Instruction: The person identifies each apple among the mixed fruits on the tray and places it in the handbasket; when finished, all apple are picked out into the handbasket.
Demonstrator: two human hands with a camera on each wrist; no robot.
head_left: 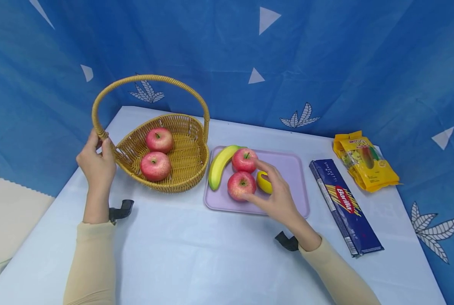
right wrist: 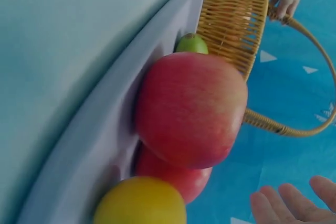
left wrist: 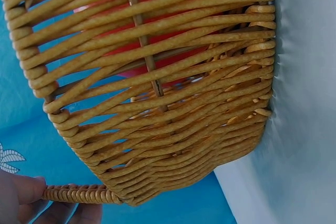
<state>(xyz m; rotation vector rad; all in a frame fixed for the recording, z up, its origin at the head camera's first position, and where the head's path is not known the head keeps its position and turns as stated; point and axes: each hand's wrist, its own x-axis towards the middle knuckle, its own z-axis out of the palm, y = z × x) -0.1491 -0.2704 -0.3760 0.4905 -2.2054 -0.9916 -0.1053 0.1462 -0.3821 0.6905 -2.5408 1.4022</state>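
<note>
My left hand (head_left: 97, 163) pinches the lower left end of the handle (left wrist: 79, 193) on a wicker basket (head_left: 186, 182). Inside the basket are two red apples, one apple (head_left: 159, 140) behind the other (head_left: 156, 166). Over a pale purple tray (head_left: 288, 163), my right hand (head_left: 278, 192) has its fingers spread, with nothing held. Its thumb is at the front apple (head_left: 239, 186) and its fingertips are close to the rear apple (head_left: 244, 159). A yellow fruit (right wrist: 142, 203) lies partly hidden by this hand in the head view. On the tray's left lies a banana (head_left: 220, 167).
Right of the tray lies a blue Barilla spaghetti box (head_left: 345, 205). Beyond it is a yellow snack bag (head_left: 366, 161) near the table's right edge. A blue patterned curtain (head_left: 227, 55) hangs behind the white table (head_left: 181, 258).
</note>
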